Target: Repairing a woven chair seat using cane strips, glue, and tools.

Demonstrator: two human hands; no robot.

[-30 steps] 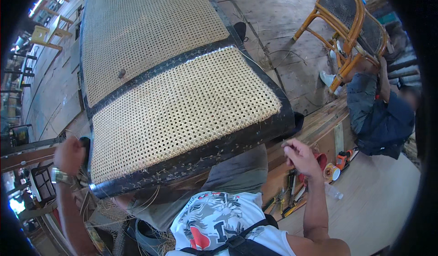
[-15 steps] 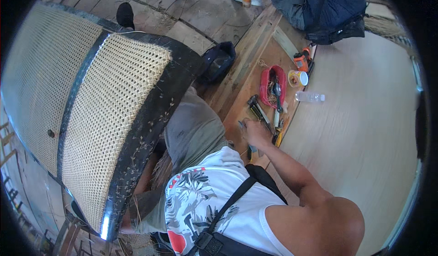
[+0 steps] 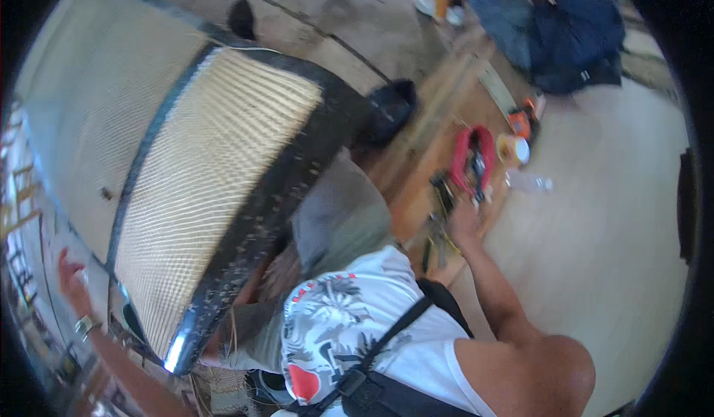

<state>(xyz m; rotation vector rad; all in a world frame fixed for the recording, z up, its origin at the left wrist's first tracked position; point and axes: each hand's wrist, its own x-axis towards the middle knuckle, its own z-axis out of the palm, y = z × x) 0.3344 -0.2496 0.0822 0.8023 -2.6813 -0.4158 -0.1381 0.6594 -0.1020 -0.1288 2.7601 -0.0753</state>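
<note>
My right hand (image 3: 465, 221) reaches down among hand tools (image 3: 436, 242) on a wooden board, just in front of a red oval container (image 3: 459, 160). Motion blurs its fingers, so whether it grips anything is unclear. Dark-handled tools (image 3: 442, 191) lie beside that hand. Across my lap leans a large black-framed piece (image 3: 262, 190) with a woven cane panel (image 3: 216, 145). At the far left my left hand (image 3: 72, 277), with a watch at the wrist, is raised beyond the frame's outer edge, fingers apart and nothing visible in them.
Past the red container are a white-and-yellow tub (image 3: 513, 150), a clear plastic bottle (image 3: 529, 181) and an orange power tool (image 3: 520, 124). A dark cap-like item (image 3: 390, 112) sits by the frame's corner. Another person in dark clothes (image 3: 550, 30) is at the far right.
My right hand has moved forward from the nearer tools toward the red container. My left hand has come into view at the left. The whole view has shifted and blurred.
</note>
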